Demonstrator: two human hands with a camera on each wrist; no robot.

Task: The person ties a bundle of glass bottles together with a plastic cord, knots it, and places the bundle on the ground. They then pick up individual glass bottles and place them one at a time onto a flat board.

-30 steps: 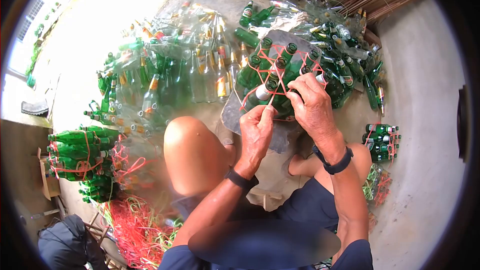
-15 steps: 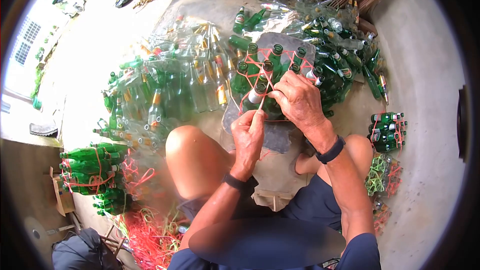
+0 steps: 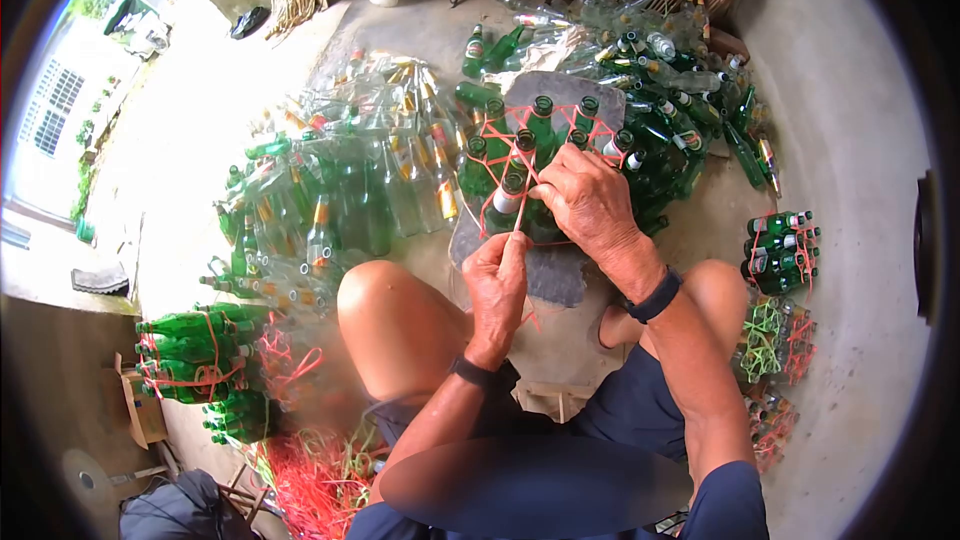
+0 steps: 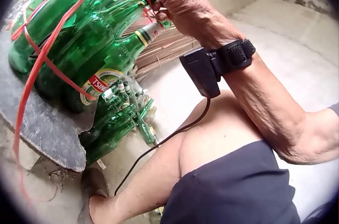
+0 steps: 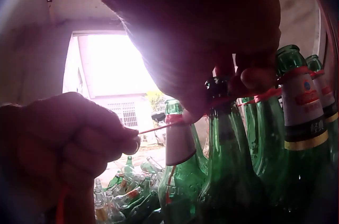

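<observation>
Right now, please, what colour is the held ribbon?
The ribbon is red, clearest in left wrist view.

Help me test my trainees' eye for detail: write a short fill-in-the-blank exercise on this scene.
The left hand pinches a string whose colour is ____.
The bottles on the slab are made of ____ glass.
Near the right hand, a black strap goes around the ____.

Missing words: red; green; wrist.
</observation>
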